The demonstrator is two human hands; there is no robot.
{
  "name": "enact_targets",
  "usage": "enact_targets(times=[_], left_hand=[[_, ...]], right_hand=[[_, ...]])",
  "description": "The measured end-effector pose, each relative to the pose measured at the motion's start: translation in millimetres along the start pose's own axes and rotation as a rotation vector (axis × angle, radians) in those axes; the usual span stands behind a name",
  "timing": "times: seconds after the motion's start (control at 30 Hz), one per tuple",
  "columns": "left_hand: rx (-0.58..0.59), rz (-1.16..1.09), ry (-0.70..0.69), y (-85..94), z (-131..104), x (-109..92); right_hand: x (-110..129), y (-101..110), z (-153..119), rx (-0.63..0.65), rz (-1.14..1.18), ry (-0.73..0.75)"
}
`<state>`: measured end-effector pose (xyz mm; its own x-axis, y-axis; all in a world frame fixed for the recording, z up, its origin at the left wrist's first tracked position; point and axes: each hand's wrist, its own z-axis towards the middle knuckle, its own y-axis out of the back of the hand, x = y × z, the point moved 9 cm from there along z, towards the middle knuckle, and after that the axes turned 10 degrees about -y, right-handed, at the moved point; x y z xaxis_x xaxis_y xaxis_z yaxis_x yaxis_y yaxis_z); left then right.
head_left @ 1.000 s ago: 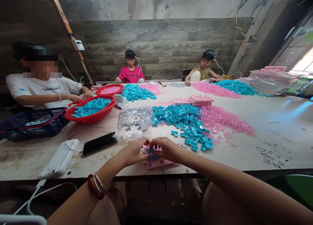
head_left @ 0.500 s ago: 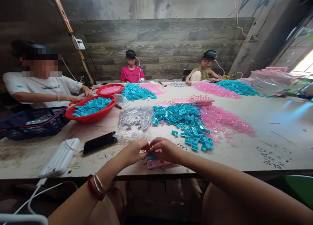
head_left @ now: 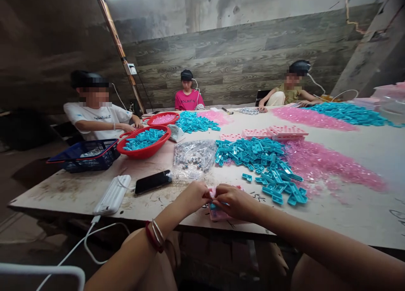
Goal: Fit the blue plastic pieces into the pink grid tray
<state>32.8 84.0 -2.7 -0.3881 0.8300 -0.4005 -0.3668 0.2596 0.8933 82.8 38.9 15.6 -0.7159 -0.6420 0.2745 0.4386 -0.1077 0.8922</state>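
Near the table's front edge lies a pink plastic tray-like piece (head_left: 218,215) with a blue part (head_left: 215,206) on it. Both of my hands meet over this piece. My left hand (head_left: 196,197) comes from the left, its fingertips pinched at the piece's upper left. From the right my right hand (head_left: 234,201) bends over the piece, thumb and fingers pressed together beside the left fingertips. Whatever sits between the fingers is hidden or too small to name. Just beyond lie loose blue plastic parts (head_left: 259,156) and a pile of clear pink pieces (head_left: 332,164).
Pink perforated blocks (head_left: 287,131) stand behind the piles. Left of them are a clear bag of small parts (head_left: 193,156), a black phone (head_left: 153,182), a white power bank (head_left: 113,194), a red basin (head_left: 142,154) and a navy basket (head_left: 91,156). Several co-workers sit around the table.
The view has swung left, so everything sits farther right in the picture. My hands stay together over the pink piece, with the fingers slightly shifted.
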Motion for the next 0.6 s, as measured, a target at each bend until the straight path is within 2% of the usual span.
enact_targets(times=[0.17,0.4,0.6], left_hand=[[-0.025,-0.035,0.015,-2.3,0.6,1.2],[0.041,-0.059,0.1,-3.4,4.6,0.9],[0.068,-0.086,0.199,-8.7,5.6,17.7]], right_hand=[[-6.2,0.6,-3.9,-0.045,0.056,0.026],[-12.9,-6.1,-7.5,-0.015,0.082,0.021],[-10.4,-8.0,-5.8,0.005,0.033,0.02]])
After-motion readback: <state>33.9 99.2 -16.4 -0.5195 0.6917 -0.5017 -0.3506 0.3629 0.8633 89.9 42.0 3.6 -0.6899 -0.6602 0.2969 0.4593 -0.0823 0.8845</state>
